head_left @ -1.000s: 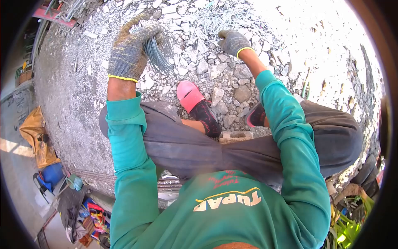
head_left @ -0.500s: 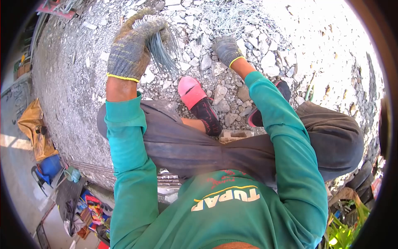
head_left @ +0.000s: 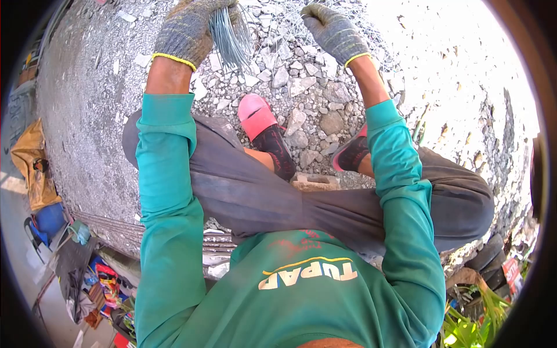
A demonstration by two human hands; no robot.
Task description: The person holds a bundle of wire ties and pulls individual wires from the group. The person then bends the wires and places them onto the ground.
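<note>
My left hand (head_left: 187, 33), in a grey knitted glove with a yellow cuff, is closed around a bundle of thin metal wires (head_left: 228, 43). The wire ends hang down from the fist above the rubble. At the top right of centre, my gloved right hand (head_left: 339, 36) is held with its fingers curled together over a tangled pile of wires (head_left: 371, 24). What its fingertips pinch, if anything, is too small to make out.
Broken stones (head_left: 301, 87) cover the ground between my feet, which wear pink-and-black footwear (head_left: 257, 119). A hollow block (head_left: 315, 182) lies near my legs. On the left are a tan bag (head_left: 36, 165) and assorted clutter; green leaves (head_left: 473, 325) stand at lower right.
My right hand has lifted from the stones, moving up and slightly right, and turned its curled fingers leftward. My left hand has shifted a little upward, still gripping the wires. My feet appear shifted left.
</note>
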